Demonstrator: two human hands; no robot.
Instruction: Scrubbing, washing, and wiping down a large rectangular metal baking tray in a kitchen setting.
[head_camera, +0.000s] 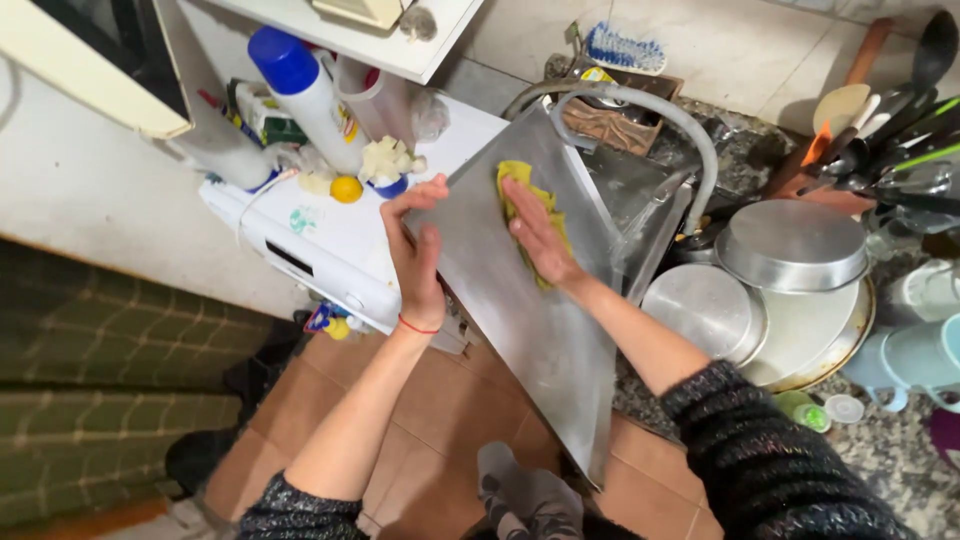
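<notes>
A large flat metal tray is held tilted over the sink edge. My left hand grips its left edge, fingers spread along the rim. My right hand presses a yellow sponge cloth flat against the tray's upper surface. The cloth shows around and above the fingers. A curved metal faucet arches just behind the tray.
Round metal pans and lids are stacked at the right on a speckled counter. Utensils stand in a holder at the far right. A white appliance at the left carries a blue-capped bottle and a yellow ball. Tiled floor lies below.
</notes>
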